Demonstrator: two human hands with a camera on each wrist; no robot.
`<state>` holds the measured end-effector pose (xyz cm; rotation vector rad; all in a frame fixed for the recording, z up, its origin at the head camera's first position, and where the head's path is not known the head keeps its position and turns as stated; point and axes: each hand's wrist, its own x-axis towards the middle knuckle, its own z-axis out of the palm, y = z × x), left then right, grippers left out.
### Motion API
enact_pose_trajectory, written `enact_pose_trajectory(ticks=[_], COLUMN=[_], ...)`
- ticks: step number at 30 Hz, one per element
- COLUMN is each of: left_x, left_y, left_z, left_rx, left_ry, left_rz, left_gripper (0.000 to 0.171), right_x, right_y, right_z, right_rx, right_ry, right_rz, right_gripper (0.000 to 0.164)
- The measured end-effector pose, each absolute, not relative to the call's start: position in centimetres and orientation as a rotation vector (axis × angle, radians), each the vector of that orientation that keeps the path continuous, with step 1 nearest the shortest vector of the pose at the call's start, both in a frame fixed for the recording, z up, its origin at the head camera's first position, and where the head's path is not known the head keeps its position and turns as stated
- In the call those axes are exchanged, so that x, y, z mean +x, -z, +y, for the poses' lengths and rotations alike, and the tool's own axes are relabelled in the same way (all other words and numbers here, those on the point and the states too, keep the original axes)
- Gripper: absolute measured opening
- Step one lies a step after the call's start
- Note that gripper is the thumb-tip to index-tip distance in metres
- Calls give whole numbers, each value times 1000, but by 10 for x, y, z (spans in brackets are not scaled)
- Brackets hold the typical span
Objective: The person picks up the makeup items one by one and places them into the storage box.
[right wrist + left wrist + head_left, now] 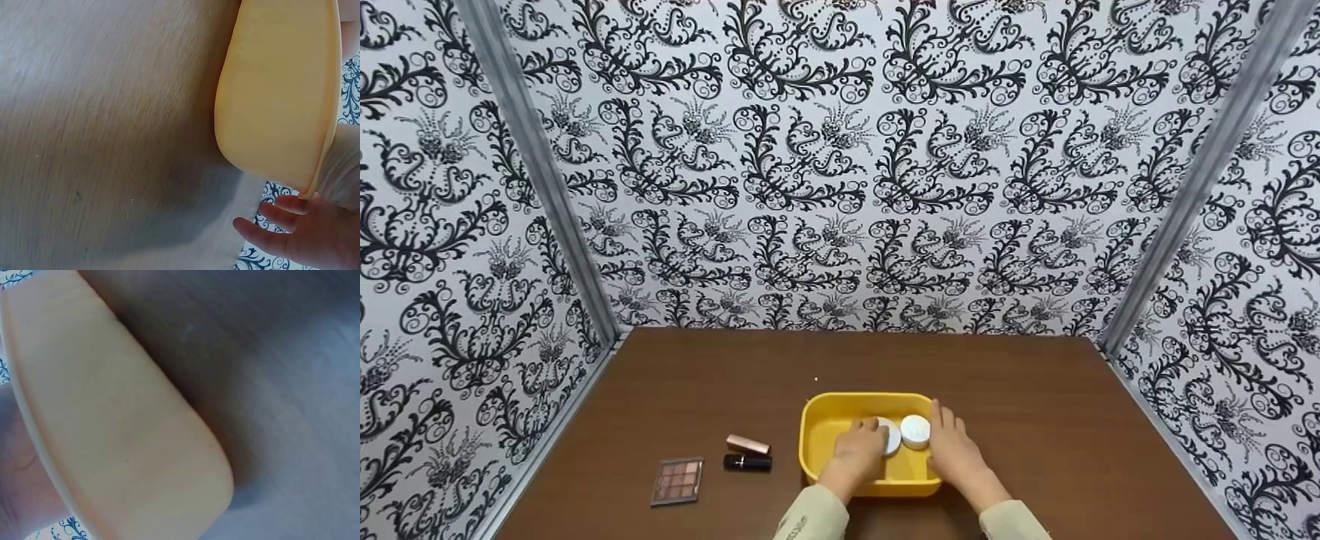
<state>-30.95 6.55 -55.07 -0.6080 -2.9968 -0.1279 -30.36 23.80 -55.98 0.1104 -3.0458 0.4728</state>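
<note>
A yellow plastic bin (pixel 829 397) stands on the table with two round white containers in it. My left hand (pixel 856 450) reaches inside over the front rim, its curled fingers gripping the left white container (pixel 891 437) and partly covering it. Close to its right is the other white container (pixel 916 432), which looks like a lidded jar. Along the bin's right side lies my right hand (pixel 954 448), its fingers fairly straight and touching the rim. In the right wrist view, the fingers (pixel 264 239) extend outside the bin; the thumb is hidden. The left wrist view shows mostly the bin's outer wall (pixel 124 410), hiding the left fingers.
Left of the bin lie a pink tube (pixel 748 444), a black lipstick-like tube (pixel 748 462) and an eyeshadow palette (pixel 677 481) on the brown table (pixel 1035 397). Patterned panels (pixel 810 187) with grey posts enclose the table at the back and sides.
</note>
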Motion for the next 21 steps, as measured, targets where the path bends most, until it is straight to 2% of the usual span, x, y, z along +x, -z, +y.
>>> enact_pose_trajectory(ticks=[4,8,14,17,21], left_x=[-309,-309,-310,-310,-308], left_y=[549,546,536,528,516], left_z=[65,63,54,48,35], left_rx=[-602,-583,-577,-589,-591], left_ry=[173,221,266,253,283], left_rz=[-2995,-3029,-3048,-3044,-3000], left_gripper=[40,57,67,63,46], right_x=[-304,-302,-299,-300,-301], right_y=[560,559,555,554,554], right_z=[239,239,239,239,237], right_rx=[122,132,109,101,104], right_ry=[-468,-471,-486,-484,-491], right_rz=[-3038,-3031,-3054,-3061,-3065], right_gripper=[88,88,87,88,88])
